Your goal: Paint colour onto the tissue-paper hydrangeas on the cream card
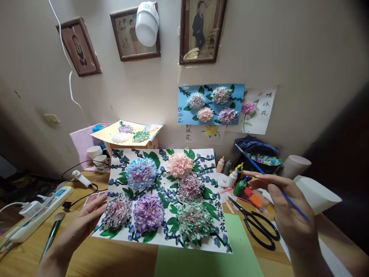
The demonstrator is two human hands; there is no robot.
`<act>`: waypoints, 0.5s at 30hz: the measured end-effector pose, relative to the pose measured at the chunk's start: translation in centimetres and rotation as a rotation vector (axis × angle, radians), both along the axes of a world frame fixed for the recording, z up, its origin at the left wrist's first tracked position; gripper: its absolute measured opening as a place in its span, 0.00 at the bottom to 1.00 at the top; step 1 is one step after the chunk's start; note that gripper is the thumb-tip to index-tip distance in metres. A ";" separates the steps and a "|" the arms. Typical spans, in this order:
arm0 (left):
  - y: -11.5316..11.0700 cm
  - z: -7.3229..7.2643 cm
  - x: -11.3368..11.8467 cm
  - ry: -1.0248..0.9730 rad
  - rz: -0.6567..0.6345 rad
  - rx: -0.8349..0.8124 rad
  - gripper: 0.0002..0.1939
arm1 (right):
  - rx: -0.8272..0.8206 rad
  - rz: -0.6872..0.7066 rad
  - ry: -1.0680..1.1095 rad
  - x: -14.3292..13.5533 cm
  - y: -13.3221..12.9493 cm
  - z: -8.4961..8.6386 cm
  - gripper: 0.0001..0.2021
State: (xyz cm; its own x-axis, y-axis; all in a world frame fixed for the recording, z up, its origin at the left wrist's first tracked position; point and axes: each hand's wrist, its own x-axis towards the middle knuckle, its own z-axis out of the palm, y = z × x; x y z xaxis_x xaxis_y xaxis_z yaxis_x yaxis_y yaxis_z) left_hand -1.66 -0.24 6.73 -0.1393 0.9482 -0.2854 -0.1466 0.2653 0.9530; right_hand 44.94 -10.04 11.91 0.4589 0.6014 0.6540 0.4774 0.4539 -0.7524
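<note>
A white sheet [161, 196] with raised, frilly flowers in blue, pink, purple and green, painted leaves and dark writing at its right edge is tilted up above the table. My left hand [83, 223] grips its left edge, the fingertips partly hidden behind the sheet. To the right of the sheet, my right hand [288, 204] holds a thin blue paintbrush [253, 163] between its fingers, its tip pointing up and left. Beneath the flower sheet lies a green sheet [242, 246] on the table.
Black-handled scissors [261, 229] lie between the sheet and my right hand. Paint bottles [240, 187] stand behind them. At left are a power strip [43, 215] and a thick brush [53, 231]. A yellow flower sheet [127, 134] rests at the back; a white bulb [147, 25] hangs above.
</note>
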 end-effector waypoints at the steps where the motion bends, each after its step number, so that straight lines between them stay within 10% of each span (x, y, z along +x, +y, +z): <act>1: 0.0 0.0 -0.1 -0.007 -0.012 -0.015 0.26 | -0.006 0.000 0.000 0.2 -0.1 -0.2 0.08; 7: -0.4 -1.3 -0.6 0.029 -0.021 -0.104 0.31 | -0.003 0.013 -0.025 0.5 1.1 -1.1 0.13; 15: -1.2 -7.6 -2.0 -0.027 -0.180 -0.401 0.26 | -0.296 0.128 -0.429 0.2 7.5 -6.8 0.20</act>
State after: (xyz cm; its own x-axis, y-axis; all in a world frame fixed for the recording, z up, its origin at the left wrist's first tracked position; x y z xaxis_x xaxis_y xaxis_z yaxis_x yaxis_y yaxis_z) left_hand -3.71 -1.45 -0.91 0.0307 0.7703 -0.6369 -0.0872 0.6368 0.7661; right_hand 45.17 -2.49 5.07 0.0984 0.8221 0.5608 0.7246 0.3270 -0.6066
